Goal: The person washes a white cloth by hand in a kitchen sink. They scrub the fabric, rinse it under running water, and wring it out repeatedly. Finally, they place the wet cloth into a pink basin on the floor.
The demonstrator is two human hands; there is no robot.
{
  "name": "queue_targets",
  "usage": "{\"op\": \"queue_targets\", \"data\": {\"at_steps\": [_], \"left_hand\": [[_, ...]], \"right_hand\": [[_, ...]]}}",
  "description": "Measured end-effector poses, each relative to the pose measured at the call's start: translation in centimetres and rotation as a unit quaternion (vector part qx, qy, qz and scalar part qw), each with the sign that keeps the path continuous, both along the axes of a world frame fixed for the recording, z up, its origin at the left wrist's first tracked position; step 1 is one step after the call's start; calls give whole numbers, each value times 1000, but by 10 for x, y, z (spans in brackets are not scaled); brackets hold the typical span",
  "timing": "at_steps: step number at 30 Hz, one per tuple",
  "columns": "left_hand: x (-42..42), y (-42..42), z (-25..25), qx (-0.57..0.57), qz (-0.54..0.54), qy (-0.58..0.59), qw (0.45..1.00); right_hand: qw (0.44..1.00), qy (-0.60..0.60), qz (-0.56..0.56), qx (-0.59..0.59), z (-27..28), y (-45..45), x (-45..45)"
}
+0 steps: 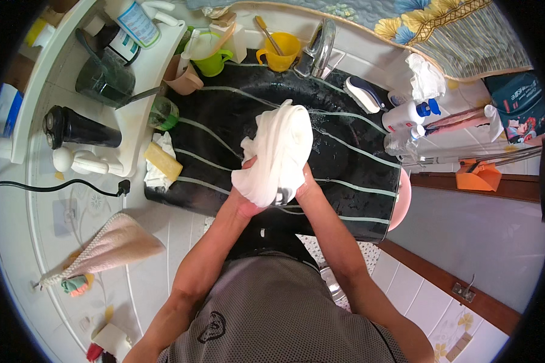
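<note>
A bunched white cloth (284, 145), seemingly a garment, is held up in both hands over a black sink counter (354, 208) with pale wavy stripes. My left hand (250, 199) grips its lower left side, fingers partly buried in the folds. On the other side, my right hand (305, 183) holds the lower right edge, and most of its fingers are hidden behind the cloth. A small dark and white patch shows at the cloth's bottom end. The chrome faucet (320, 50) stands behind, at the back of the counter.
A yellow soap bar (163, 161) rests on white material at the left edge. Cups, including a yellow mug (279, 51) and green mug (211, 61), line the back. A scrub brush (365, 94) and bottles (404, 115) sit right. A white shelf (136, 131) juts in from the left.
</note>
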State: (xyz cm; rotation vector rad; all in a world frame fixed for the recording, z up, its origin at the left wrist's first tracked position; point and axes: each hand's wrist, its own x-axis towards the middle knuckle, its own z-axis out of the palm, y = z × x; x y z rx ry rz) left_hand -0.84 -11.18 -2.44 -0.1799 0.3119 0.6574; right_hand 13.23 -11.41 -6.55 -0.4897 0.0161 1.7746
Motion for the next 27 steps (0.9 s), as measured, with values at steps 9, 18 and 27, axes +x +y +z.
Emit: {"op": "queue_targets", "data": {"at_steps": [9,18,27], "left_hand": [[19,-6,13,38,-41,31,998],[10,-7,22,82,-162,199,963],[29,9,6,430,-191,575,669]], "right_hand": [[996,1,7,86,38,11,43],[960,-281,-3,-1,48,16,49],[805,-588,43,-68,30,36,44]]}}
